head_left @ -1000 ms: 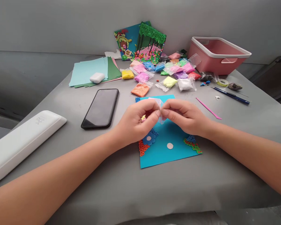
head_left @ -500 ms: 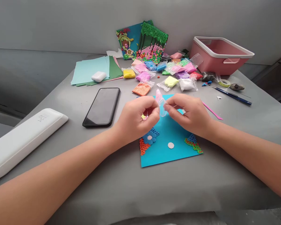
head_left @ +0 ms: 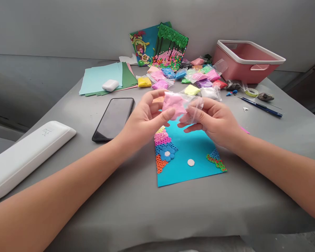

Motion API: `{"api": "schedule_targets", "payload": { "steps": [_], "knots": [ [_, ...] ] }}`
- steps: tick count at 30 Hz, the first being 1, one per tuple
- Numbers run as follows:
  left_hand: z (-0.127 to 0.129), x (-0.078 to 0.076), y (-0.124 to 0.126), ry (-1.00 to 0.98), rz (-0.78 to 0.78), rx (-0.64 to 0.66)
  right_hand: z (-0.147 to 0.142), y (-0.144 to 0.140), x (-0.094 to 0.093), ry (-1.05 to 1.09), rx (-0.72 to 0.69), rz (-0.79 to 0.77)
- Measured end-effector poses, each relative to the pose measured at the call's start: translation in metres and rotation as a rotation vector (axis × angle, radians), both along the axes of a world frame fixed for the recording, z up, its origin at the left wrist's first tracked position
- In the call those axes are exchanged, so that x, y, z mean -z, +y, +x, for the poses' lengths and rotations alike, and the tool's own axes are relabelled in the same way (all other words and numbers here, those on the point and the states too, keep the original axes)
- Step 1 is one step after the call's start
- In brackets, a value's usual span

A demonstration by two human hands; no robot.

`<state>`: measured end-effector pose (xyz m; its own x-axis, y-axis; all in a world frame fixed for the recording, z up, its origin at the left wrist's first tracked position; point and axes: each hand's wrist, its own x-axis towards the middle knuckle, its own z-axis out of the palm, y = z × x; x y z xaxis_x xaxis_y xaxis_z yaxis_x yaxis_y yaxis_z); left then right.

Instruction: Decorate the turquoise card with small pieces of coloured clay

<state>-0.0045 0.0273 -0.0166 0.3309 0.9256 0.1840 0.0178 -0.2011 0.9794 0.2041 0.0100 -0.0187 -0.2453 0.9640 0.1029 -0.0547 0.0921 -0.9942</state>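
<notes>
A small clear bag of pink clay (head_left: 174, 104) is held between both hands above the table. My left hand (head_left: 143, 120) pinches its left end with thumb and fingers. My right hand (head_left: 212, 120) grips the clear plastic at its right end. Below the hands lies a blue card (head_left: 189, 154) with coloured clay dots along its left edge, a blue flower, a white dot and a small cluster at its right corner.
Several bags of coloured clay (head_left: 196, 82) lie behind the card, with two finished clay pictures (head_left: 160, 45) against the wall. A pink tub (head_left: 248, 61) stands back right. A phone (head_left: 114, 119), a white case (head_left: 26, 155), paper sheets (head_left: 105, 78), an earbud case (head_left: 110, 85) and tools (head_left: 259, 106) lie around.
Both hands have risen off the card with the bag. The pink clay now shows flat and wide between them, where earlier it was pinched small. The card's left dots are now uncovered.
</notes>
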Motion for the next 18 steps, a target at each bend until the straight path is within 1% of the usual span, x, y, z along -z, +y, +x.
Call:
{"api": "schedule_targets", "payload": {
  "steps": [2,4,8,10,12,14,18],
  "knots": [
    [0.0015,-0.0024,-0.0022,-0.041,-0.073,0.043,0.0015,0.0029,0.0006,0.028,0.041,-0.082],
    [0.004,-0.0039,-0.0052,-0.079,-0.115,0.028,0.0031,0.0058,0.0017,0.07,0.094,-0.101],
    [0.007,-0.0066,-0.0085,-0.101,-0.213,-0.004,0.0051,0.0088,0.0043,0.058,0.12,0.02],
    [0.007,-0.0086,-0.0087,-0.09,-0.231,-0.031,0.0058,0.0098,0.006,0.031,0.15,0.071],
    [0.0065,-0.0102,-0.0085,-0.077,-0.23,-0.059,0.0066,0.0108,0.0075,0.003,0.172,0.079],
    [0.0058,-0.0106,-0.0081,-0.064,-0.223,-0.07,0.0073,0.0113,0.0079,-0.029,0.154,0.055],
    [0.0051,-0.0077,-0.0076,-0.045,-0.192,-0.044,0.0082,0.0099,0.0056,-0.061,0.054,0.01]
  ]
}}
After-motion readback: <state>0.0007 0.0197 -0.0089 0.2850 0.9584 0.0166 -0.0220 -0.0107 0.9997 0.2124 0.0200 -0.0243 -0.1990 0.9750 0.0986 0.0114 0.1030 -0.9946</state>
